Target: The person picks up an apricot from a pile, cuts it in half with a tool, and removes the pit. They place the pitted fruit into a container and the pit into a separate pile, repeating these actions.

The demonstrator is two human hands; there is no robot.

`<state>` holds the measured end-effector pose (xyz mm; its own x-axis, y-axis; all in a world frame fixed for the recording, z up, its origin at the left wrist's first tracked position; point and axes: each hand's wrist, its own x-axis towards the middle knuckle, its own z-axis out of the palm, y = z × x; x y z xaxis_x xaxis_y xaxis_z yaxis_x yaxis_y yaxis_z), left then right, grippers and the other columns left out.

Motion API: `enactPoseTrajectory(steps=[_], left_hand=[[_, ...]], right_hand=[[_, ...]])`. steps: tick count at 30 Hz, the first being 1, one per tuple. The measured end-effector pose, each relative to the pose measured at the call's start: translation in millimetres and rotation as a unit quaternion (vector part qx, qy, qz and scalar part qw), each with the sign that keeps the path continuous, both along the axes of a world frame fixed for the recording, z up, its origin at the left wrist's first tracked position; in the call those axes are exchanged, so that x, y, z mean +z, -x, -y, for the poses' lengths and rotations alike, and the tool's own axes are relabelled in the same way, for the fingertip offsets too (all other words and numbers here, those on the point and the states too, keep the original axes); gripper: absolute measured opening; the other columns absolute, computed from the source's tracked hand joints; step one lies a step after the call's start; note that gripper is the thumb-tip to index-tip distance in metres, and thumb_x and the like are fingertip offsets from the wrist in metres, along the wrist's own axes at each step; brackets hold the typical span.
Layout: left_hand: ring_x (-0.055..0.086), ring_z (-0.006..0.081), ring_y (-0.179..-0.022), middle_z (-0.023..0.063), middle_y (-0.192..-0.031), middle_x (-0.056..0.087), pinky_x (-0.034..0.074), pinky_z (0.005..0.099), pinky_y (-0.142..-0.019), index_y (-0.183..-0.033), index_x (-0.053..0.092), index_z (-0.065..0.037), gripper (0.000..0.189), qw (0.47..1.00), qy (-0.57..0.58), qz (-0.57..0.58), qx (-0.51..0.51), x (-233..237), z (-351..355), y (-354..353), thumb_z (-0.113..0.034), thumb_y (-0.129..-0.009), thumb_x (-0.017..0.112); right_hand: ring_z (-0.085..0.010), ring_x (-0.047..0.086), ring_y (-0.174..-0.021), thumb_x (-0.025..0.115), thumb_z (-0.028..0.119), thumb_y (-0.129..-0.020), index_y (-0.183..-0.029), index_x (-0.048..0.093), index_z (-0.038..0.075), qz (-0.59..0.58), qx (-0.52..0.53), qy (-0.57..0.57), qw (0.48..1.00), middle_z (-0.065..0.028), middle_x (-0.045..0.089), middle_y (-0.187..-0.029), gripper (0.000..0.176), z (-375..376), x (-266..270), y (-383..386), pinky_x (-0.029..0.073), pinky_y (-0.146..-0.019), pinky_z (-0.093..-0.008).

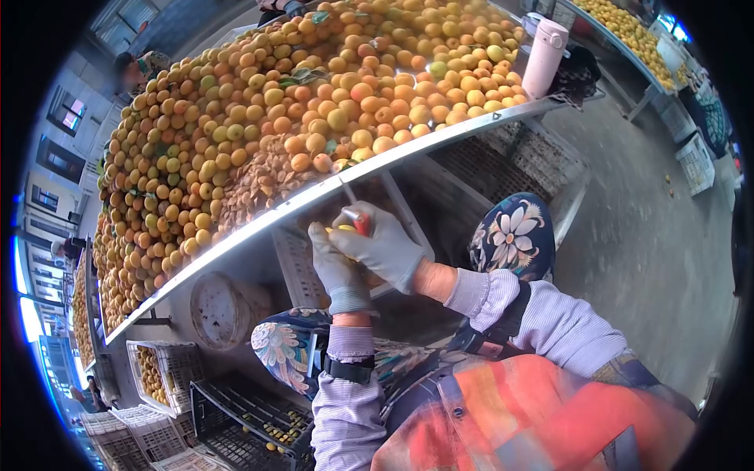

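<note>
Both hands wear pale gloves and meet just below the table's near edge. My right hand (386, 245) is closed around a small knife with a red handle (362, 224); its blade is barely visible. My left hand (334, 267) is closed on a yellow-orange apricot (344, 228), mostly covered by the fingers. The two hands touch or nearly touch around the fruit. Beyond them, a heap of apricots (338, 119) covers the sloping table, and a pile of brown apricot pits (267, 179) lies close to its metal rim (314, 199).
A pink bottle (545, 59) stands at the table's right corner beside dark cloth (577, 74). Under the table are a round bucket (221, 310) and crates. At lower left, a white crate (161, 373) and a black crate (251, 420) hold fruit. Other people are around the tables.
</note>
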<state>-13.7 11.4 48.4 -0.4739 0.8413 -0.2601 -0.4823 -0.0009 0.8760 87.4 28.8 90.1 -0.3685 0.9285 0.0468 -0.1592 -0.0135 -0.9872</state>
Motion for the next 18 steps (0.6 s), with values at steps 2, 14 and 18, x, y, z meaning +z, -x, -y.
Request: enactPoseTrajectory(steps=[2, 14, 18], left_hand=[[0.061, 0.0178, -0.084, 0.0077, -0.096, 0.061, 0.052, 0.0313, -0.073, -0.108, 0.055, -0.004, 0.052, 0.991, 0.063, 0.110, 0.043, 30.5, 9.8, -11.1, -0.054, -0.094, 0.046], [0.057, 0.0200, -0.104, 0.0094, -0.114, 0.058, 0.048, 0.0305, -0.085, -0.126, 0.049, -0.003, 0.051, 0.976, 0.007, -0.215, -0.043, -33.8, 4.0, 36.1, -0.045, -0.097, 0.045], [0.052, 0.0199, -0.116, 0.0131, -0.134, 0.048, 0.044, 0.0319, -0.096, -0.136, 0.041, 0.001, 0.048, 0.920, -0.029, -0.391, -0.012, 17.2, 21.5, 9.8, -0.021, -0.096, 0.054]], right_hand=[[-0.0057, 0.055, -0.077, 0.065, 0.021, -0.088, -0.096, 0.059, 0.007, -0.040, 0.022, 0.080, 0.996, 0.0003, 0.058, -0.086, 0.017, 4.1, 18.8, -12.6, 0.048, -0.066, -0.0204], [-0.0095, 0.056, -0.061, 0.056, 0.035, -0.090, -0.103, 0.060, 0.008, -0.183, 0.071, 0.268, 0.943, -0.0029, 0.057, -0.082, 0.030, -5.0, 10.5, -23.3, 0.040, -0.042, -0.0221], [-0.0087, 0.056, -0.065, 0.056, 0.041, -0.091, -0.103, 0.059, 0.009, -0.161, 0.060, 0.289, 0.942, -0.0015, 0.057, -0.082, 0.035, -6.6, 9.1, -24.5, 0.044, -0.050, -0.0235]])
